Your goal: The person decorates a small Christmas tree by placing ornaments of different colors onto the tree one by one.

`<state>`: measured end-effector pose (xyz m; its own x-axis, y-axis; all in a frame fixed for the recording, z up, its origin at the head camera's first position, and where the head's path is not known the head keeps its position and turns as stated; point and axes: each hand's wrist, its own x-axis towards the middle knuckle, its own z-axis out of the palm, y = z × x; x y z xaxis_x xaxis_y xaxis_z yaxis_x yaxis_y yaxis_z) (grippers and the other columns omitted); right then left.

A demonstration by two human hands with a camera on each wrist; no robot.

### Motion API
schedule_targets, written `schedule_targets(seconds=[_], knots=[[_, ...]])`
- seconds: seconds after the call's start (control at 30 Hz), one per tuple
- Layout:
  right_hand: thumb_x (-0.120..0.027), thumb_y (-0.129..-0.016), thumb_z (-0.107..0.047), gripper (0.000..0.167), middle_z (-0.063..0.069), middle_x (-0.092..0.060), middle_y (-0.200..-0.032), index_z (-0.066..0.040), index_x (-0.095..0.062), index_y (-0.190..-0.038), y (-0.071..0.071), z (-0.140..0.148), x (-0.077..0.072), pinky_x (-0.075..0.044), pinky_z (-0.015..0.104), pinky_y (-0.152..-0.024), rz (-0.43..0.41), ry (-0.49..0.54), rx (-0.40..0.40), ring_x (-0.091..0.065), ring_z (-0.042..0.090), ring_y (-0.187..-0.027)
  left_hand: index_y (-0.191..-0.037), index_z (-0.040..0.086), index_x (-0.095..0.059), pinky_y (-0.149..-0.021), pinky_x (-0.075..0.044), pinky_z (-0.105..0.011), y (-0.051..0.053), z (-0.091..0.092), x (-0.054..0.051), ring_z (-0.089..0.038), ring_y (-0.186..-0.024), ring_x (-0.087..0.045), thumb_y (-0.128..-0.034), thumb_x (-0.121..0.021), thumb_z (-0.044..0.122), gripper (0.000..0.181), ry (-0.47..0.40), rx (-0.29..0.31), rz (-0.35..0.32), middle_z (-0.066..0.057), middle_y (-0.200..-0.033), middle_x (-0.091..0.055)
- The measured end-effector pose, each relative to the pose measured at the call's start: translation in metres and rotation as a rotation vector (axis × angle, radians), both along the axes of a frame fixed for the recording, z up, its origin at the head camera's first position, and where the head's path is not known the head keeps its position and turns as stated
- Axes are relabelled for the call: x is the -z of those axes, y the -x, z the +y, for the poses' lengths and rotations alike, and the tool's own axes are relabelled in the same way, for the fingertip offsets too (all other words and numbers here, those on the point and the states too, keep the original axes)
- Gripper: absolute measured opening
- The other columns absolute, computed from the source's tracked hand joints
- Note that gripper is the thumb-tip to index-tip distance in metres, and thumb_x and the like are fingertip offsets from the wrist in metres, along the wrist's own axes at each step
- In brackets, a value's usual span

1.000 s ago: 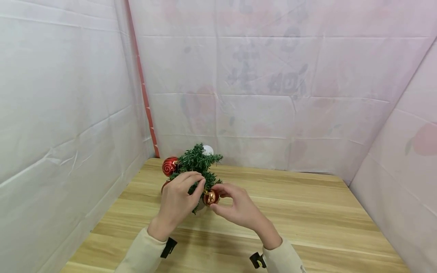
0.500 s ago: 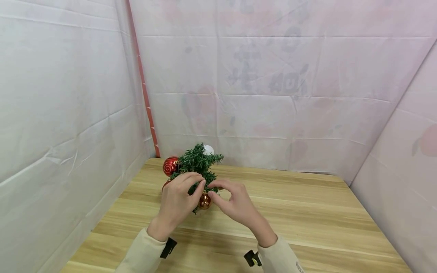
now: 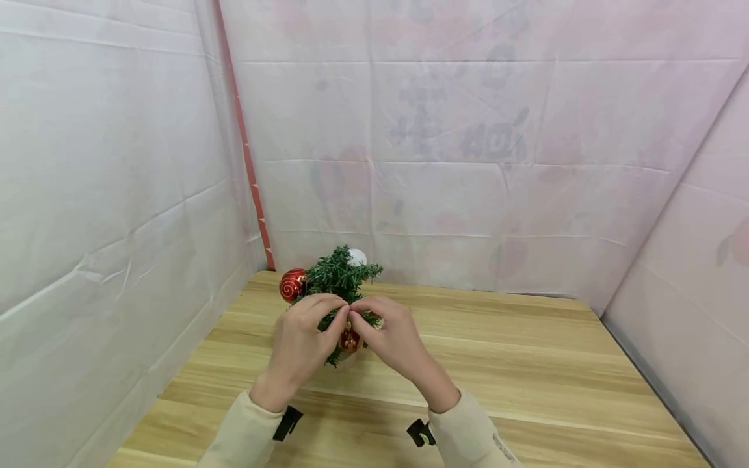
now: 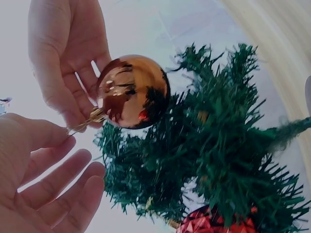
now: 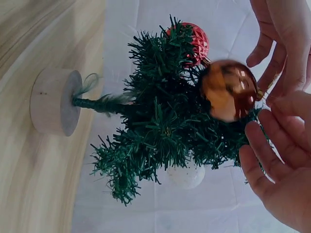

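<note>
A shiny copper-gold Christmas bauble [image 4: 136, 92] hangs from a thin gold string [image 4: 83, 125] at the near side of a small green artificial Christmas tree [image 3: 336, 273]. My left hand [image 3: 301, 341] pinches the end of the string between thumb and index finger. My right hand [image 3: 398, 338] meets it there, its thumb and index fingertips pinching the string right beside the left ones. The other fingers of both hands are loosely bent. In the right wrist view the bauble [image 5: 228, 90] sits against the branches, below both hands' fingertips. The string's exact loop is partly hidden by the fingers.
A red swirl bauble [image 3: 292, 285], a red faceted bauble [image 5: 197, 43] and a white bauble [image 3: 357, 257] also hang on the tree. Its round pale base [image 5: 56, 102] stands on the wooden table [image 3: 497, 370]. Pale cloth walls [image 3: 439, 195] enclose the table's back and sides.
My right hand has let go of the bauble and moved left and slightly up to the string. The bauble now hangs a little further left. My left hand has stayed almost still.
</note>
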<state>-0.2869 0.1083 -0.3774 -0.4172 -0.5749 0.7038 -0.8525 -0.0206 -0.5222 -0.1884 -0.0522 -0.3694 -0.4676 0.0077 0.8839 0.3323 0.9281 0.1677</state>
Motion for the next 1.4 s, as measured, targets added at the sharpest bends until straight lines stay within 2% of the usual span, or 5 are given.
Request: schedule_targets(seconds=[0.13, 0.37, 0.7, 1.07, 1.4], knots=[[-0.072, -0.1, -0.009, 0.01, 0.005, -0.079, -0.1, -0.009, -0.079, -0.106, 0.002, -0.008, -0.005, -0.062, 0.036, -0.075, 0.03, -0.001, 0.038, -0.073, 0.014, -0.084, -0.095, 0.006, -0.081, -0.068, -0.063, -0.035, 0.0, -0.004, -0.003, -0.021, -0.084, -0.077, -0.0888, -0.085, 0.01, 0.008, -0.018, -0.024, -0.013, -0.007, -0.093, -0.08], [-0.073, -0.099, -0.007, 0.007, 0.004, -0.074, -0.089, -0.006, -0.079, -0.102, 0.01, -0.02, -0.011, -0.054, 0.026, -0.064, 0.114, 0.01, 0.105, -0.062, 0.01, -0.072, -0.096, 0.007, -0.083, -0.061, -0.06, -0.035, 0.005, -0.008, -0.005, -0.021, -0.077, -0.076, -0.0915, -0.083, 0.014, 0.008, -0.052, -0.1, -0.045, -0.007, -0.091, -0.08], [-0.074, -0.097, -0.006, 0.007, 0.002, -0.068, -0.077, -0.005, -0.08, -0.099, 0.016, -0.036, -0.016, -0.044, 0.021, -0.057, 0.245, 0.054, 0.193, -0.053, 0.009, -0.062, -0.095, 0.007, -0.083, -0.052, -0.055, -0.036, 0.017, -0.015, -0.006, -0.022, -0.065, -0.071, -0.0904, -0.084, 0.015, 0.01, -0.073, -0.191, -0.001, -0.009, -0.085, -0.079], [-0.074, -0.097, -0.01, 0.009, 0.003, -0.067, -0.071, -0.007, -0.083, -0.096, 0.016, -0.052, -0.021, -0.037, 0.019, -0.052, 0.277, 0.085, 0.324, -0.051, 0.01, -0.055, -0.094, 0.008, -0.083, -0.052, -0.054, -0.036, 0.023, -0.021, -0.011, -0.019, -0.062, -0.067, -0.0914, -0.083, 0.016, 0.008, -0.079, -0.228, 0.025, -0.006, -0.078, -0.075], [-0.075, -0.096, -0.011, 0.01, 0.003, -0.064, -0.065, -0.006, -0.083, -0.096, 0.016, -0.057, -0.025, -0.035, 0.019, -0.048, 0.287, 0.073, 0.382, -0.048, 0.01, -0.05, -0.093, 0.006, -0.083, -0.051, -0.054, -0.037, 0.027, -0.022, -0.015, -0.022, -0.061, -0.068, -0.0916, -0.082, 0.015, 0.01, -0.044, -0.263, 0.041, -0.009, -0.079, -0.077]])
